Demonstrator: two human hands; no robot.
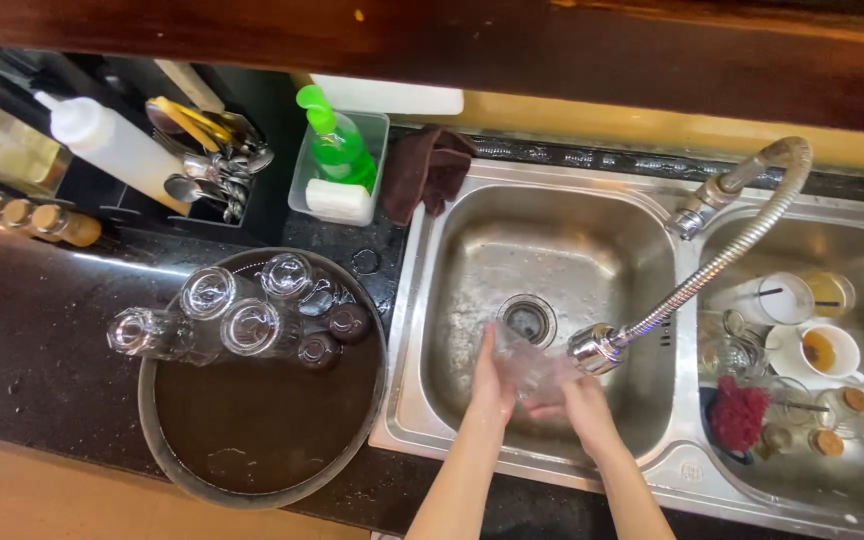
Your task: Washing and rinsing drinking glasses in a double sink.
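Both hands work over the left sink (472,250), at about 5 o'clock from the middle of the view. The left hand (493,378) and the right hand (570,398) hold a clear glass (524,366) between them, the left grip wrapped on its side at 9 o'clock, the right grip closed under and round it at 4 o'clock. The glass sits just below the drain (527,318) and just left of the tap head (595,348), whose coiled hose (742,245) arcs up toward 1 o'clock. Whether water runs cannot be told.

At 9 o'clock from the hands, on the dark worktop (32,330), lies a round tray (252,430). Upturned glasses (210,292) and two small dark cups (335,335) crowd its top edge, touching one another; one glass (142,333) hangs over the rim at 9 o'clock.

At 3 o'clock, the right sink (832,240) holds used cups (825,352), small glasses and a red scrubber (739,413).

At 12 o'clock, behind the sinks, a brown cloth (430,170) lies over the rim. Just left of it a clear tub (302,190) carries a green soap bottle (337,145) and a white sponge (335,201). Farther toward 10 o'clock stand spoons (214,165) in a rack and a white squeeze bottle (112,148).
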